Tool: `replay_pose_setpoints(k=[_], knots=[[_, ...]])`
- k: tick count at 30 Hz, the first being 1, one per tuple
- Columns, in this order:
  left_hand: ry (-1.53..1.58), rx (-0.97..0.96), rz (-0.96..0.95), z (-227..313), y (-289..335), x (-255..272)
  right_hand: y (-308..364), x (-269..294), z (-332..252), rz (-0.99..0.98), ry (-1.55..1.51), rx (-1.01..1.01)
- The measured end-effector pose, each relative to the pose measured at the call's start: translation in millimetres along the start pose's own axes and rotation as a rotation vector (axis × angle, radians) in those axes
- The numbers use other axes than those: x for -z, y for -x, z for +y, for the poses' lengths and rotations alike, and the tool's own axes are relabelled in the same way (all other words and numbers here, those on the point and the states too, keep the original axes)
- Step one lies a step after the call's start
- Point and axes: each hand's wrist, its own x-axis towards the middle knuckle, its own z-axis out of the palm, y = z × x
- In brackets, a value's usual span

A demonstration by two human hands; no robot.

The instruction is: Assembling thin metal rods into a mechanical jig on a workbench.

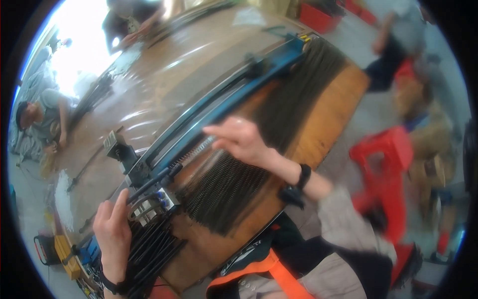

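My left hand (112,230) is at the lower left with curled fingers, its index finger against the end of a black tube (155,182). That tube lies slanted across a small metal fixture (149,212). Over the middle of the table, my right hand (240,140) is closed, with a thin coil spring (190,153) running from its fingertips down toward the tube. Motion blurs these fingers slightly. Beside the spring runs a long blue rail (219,107). A dense row of dark coil springs (229,192) lies below my right hand.
Black rods (152,249) are bundled next to my left hand. A red stool (386,169) stands right of the wooden table (326,124). One person (42,114) sits at the far left; another (132,22) is across the table. Plastic sheeting (144,99) covers its far part.
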Motion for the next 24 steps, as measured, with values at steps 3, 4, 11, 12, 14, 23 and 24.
replay_pose_setpoints(k=[3,4,11,12,14,23,24], knots=[[0.002,0.017,-0.004,2,9,-5,2,-29,-23,-0.112,0.139,0.01],[0.029,-0.005,-0.031,7,8,-9,2,-29,-21,-0.12,0.135,0.01],[-0.235,0.377,0.327,-92,72,47,25,-4,43,-0.103,0.336,-0.151],[-0.26,0.415,0.321,-91,78,53,22,-17,43,-0.139,0.276,-0.213],[-0.172,0.48,0.301,-81,74,60,-8,-50,32,-0.208,0.106,-0.268],[-0.017,0.629,0.328,-79,143,69,-105,-178,-6,-0.32,-0.407,-0.091],[-0.021,0.641,0.333,-81,153,67,-106,-183,-6,-0.329,-0.415,-0.083]])
